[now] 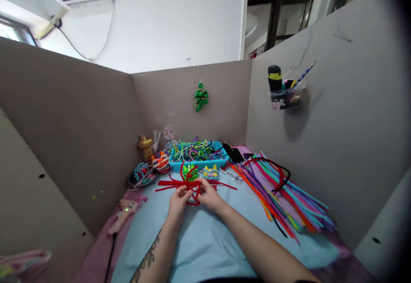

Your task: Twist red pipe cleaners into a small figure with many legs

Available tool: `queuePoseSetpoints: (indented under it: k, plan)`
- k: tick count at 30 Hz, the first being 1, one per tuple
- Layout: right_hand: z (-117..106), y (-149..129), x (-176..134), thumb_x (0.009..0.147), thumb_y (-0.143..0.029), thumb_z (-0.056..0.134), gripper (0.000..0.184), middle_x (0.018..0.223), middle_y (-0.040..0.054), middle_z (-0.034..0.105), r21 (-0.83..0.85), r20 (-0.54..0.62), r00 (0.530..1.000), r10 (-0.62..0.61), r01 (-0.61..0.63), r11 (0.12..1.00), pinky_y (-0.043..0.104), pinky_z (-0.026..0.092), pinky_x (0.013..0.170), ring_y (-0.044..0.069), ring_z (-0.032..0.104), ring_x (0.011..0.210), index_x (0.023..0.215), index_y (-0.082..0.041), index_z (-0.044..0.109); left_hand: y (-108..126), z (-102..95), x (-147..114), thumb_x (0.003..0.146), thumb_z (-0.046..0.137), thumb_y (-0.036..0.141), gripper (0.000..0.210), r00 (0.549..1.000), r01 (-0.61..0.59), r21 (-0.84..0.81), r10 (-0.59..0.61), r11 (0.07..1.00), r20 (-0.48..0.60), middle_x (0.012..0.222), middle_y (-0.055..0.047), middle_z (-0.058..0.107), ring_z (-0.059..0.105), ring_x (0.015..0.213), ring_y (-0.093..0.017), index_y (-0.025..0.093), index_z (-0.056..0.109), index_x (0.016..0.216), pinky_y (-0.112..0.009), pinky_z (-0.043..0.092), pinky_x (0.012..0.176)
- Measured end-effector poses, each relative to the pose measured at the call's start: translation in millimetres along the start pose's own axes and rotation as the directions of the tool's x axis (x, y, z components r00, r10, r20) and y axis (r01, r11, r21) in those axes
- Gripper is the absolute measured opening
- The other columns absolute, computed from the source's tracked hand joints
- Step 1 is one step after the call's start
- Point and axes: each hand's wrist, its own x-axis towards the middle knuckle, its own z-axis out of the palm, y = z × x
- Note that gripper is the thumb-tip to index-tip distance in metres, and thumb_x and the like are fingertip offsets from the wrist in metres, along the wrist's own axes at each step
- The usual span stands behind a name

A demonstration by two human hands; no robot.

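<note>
Near the middle of the blue-covered table [205, 240], my left hand [180, 198] and my right hand [208, 195] are close together. Both pinch a piece made of red pipe cleaners [193, 203], bent into loops with loose ends curling out. More straight red pipe cleaners [167, 183] lie just behind the hands. Behind these sit a green fuzzy figure [190, 172] and a light-blue and yellow one [210, 172]. Scissors [234, 177] rest beyond my right hand.
A blue tray [180, 166] full of pipe cleaner scraps stands at the back. Many coloured pipe cleaners [282, 197] spread on the right. On the left are a dark bowl [135, 183] and a pink glue gun [123, 218] with its cord. Grey partitions [189, 124] enclose the table.
</note>
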Motion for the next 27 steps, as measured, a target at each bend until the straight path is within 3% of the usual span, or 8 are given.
queuePoseSetpoints:
  k: [6, 9, 13, 16, 22, 27]
  plan:
    - [4, 6, 0, 0.065, -0.007, 0.053, 0.048, 0.072, -0.0045, 0.053, -0.047, -0.042, 0.998, -0.037, 0.035, 0.998, 0.024, 0.043, 0.067, 0.012, 0.053, 0.068, 0.11, -0.022, 0.043, 4, 2.1, -2, 0.045, 0.082, 0.027, 0.044, 0.999, 0.036, -0.028, -0.035, 0.999, 0.004, 0.067, -0.003, 0.067, 0.06, 0.056, -0.012, 0.012, 0.061, 0.081, -0.023, 0.043, 0.057]
    - [4, 8, -1, 0.068, -0.01, 0.054, 0.047, 0.074, -0.0035, 0.052, -0.16, -0.13, 0.985, -0.116, 0.094, 0.983, 0.027, 0.044, 0.07, 0.013, 0.052, 0.07, 0.112, -0.021, 0.041, 4, 1.8, -3, 0.046, 0.082, 0.027, 0.044, 0.998, 0.056, -0.029, -0.056, 0.998, 0.007, 0.065, -0.002, 0.066, 0.057, 0.051, -0.01, 0.012, 0.061, 0.082, -0.021, 0.04, 0.052]
    - [0, 2, -4, 0.069, -0.012, 0.056, 0.018, 0.085, 0.0025, 0.055, -0.456, -0.17, 0.929, -0.33, 0.222, 0.862, 0.032, 0.041, 0.078, 0.018, 0.05, 0.085, 0.085, -0.02, 0.053, 5, 1.3, -5, 0.05, 0.08, 0.029, 0.04, 0.997, 0.067, -0.017, -0.066, 0.998, 0.047, 0.06, 0.0, 0.063, 0.051, 0.043, -0.007, 0.012, 0.062, 0.081, -0.019, 0.033, 0.043]
    - [1, -5, -8, 0.073, -0.01, 0.053, 0.009, 0.075, 0.0023, 0.056, -0.605, -0.062, 0.909, -0.413, 0.295, 0.74, 0.03, 0.039, 0.075, 0.018, 0.049, 0.08, 0.07, -0.019, 0.054, 5, 1.4, -5, 0.05, 0.079, 0.028, 0.039, 0.998, 0.054, -0.035, -0.053, 0.998, 0.04, 0.058, 0.001, 0.062, 0.05, 0.043, -0.007, 0.012, 0.061, 0.08, -0.018, 0.033, 0.043]
    - [14, -10, -18, 0.079, -0.012, 0.047, 0.013, 0.071, 0.0028, 0.058, -0.685, 0.177, 0.867, -0.466, 0.449, 0.574, 0.027, 0.039, 0.065, 0.016, 0.048, 0.069, 0.075, -0.019, 0.056, 3, 0.9, -3, 0.048, 0.08, 0.023, 0.036, 0.999, -0.018, -0.069, 0.021, 0.997, 0.05, 0.066, -0.002, 0.066, 0.059, 0.058, -0.012, 0.012, 0.061, 0.077, -0.022, 0.042, 0.058]
    - [19, -17, -23, 0.079, -0.011, 0.042, 0.017, 0.07, 0.0039, 0.059, -0.591, 0.365, 0.717, -0.593, 0.671, 0.447, 0.028, 0.042, 0.065, 0.016, 0.05, 0.071, 0.076, -0.019, 0.057, 2, -1.6, 0, 0.047, 0.079, 0.026, 0.036, 0.998, -0.065, -0.051, 0.065, 0.997, -0.012, 0.065, -0.001, 0.065, 0.058, 0.059, -0.012, 0.014, 0.061, 0.075, -0.023, 0.041, 0.058]
